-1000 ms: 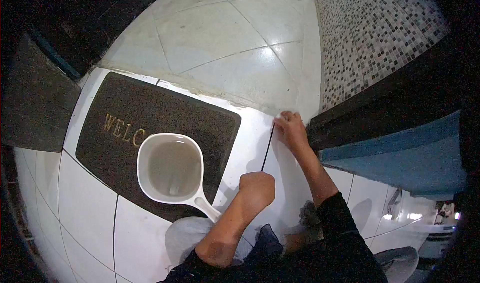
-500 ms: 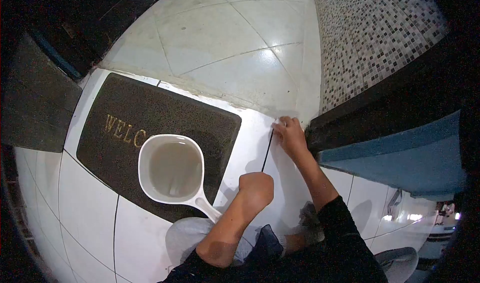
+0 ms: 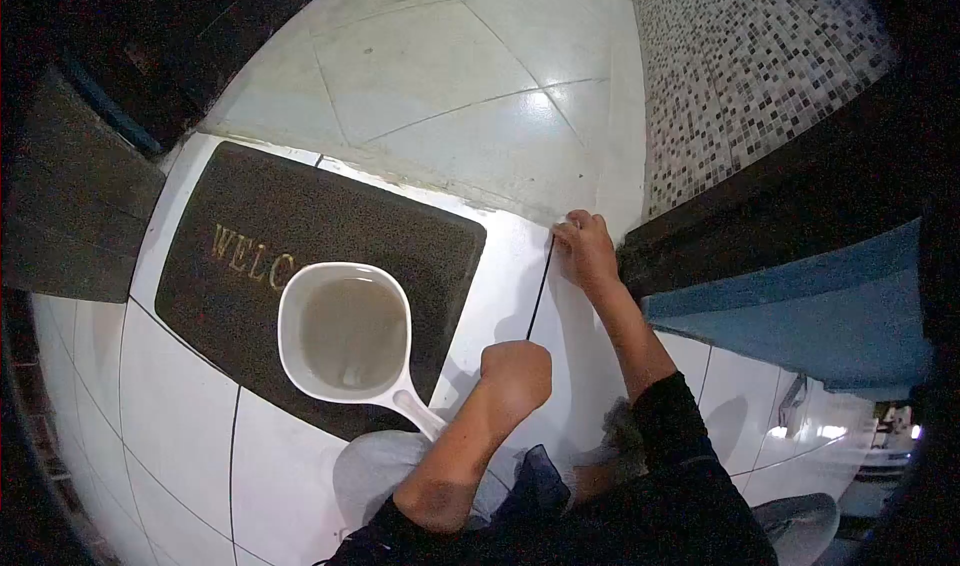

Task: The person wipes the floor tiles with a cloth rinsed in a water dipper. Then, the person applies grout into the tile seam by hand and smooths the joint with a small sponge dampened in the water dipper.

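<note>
See left hand (image 3: pixel 517 378) just below centre of frame, over white tile (image 3: pixel 505 296), with fingers curled into a fist, knuckles up. Can't see the fingertips; can't confirm grip on anything. Can't confirm contact with the tile either.

See right hand (image 3: pixel 588 251) above and right of it, near centre, at the far edge of the same white tile, fingers bent with tips toward the floor. Can't tell from this view about anything pinched there.

See white tile right of the mat, between both hands and under them. Note dark line (image 3: pixel 541 291) on it, running from the right fingertips down to the left fist. Looks like a tile joint; can't be sure.

See white dipper (image 3: pixel 291 341) left of centre, upright over dark mat (image 3: pixel 380 231), holding cloudy liquid (image 3: pixel 350 336). Note handle (image 3: pixel 412 409) pointing lower right, ending beside left forearm (image 3: pixel 450 471). Can read "WELC" in gold lettering (image 3: pixel 245 251) on the mat, with the rest hidden behind the dipper.

See pale floor (image 3: pixel 470 76) with a glare spot at upper centre, mosaic wall (image 3: pixel 750 76) at upper right, blue panel (image 3: pixel 790 301) at right, grey trouser leg (image 3: pixel 375 471) at bottom, black sleeve (image 3: pixel 670 421) at lower right.
</note>
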{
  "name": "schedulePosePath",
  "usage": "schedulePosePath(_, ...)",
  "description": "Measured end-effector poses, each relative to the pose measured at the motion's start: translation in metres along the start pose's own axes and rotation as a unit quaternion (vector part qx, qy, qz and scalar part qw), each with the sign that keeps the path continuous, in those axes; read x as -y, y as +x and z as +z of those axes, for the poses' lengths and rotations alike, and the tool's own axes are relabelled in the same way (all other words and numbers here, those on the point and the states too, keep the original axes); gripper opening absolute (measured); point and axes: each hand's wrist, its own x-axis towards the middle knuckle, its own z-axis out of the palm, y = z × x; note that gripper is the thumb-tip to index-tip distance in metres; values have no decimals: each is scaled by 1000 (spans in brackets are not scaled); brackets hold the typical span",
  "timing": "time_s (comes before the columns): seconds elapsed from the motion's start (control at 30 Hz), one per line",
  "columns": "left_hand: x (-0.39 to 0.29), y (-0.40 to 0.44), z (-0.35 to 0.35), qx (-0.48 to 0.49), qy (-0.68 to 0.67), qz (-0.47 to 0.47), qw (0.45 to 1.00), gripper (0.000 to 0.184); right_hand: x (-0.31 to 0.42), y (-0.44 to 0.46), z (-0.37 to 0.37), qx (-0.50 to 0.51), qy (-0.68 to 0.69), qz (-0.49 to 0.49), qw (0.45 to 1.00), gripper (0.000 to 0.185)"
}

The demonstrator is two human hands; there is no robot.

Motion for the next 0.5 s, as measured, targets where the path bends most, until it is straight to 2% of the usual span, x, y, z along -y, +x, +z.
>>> schedulePosePath(0.13, 0, 4, -4, 8, -5, -5, 1000, 26, 6, -21, 1, -2, -12, -35, 999, 22)
schedulePosePath(0.27, -3, 1, -4, 18, -6, -10, 1000, 25, 2, -5, 0, 28, -35, -4, 999, 22)
schedulePosePath(0.33, -1, -2, -6, 20, -7, -20, 1000, 25, 3, 0, 0, 2, -21, 4, 1000, 23)
schedulePosePath(0.43, -2, 2, -7, 12, -9, -19, 1000, 25, 10, -20, -3, 3, -20, -39, 999, 22)
schedulePosePath(0.5, -3, 4, -4, 11, -8, -12, 1000, 25, 7, -13, -4, 4, -32, -31, 999, 22)
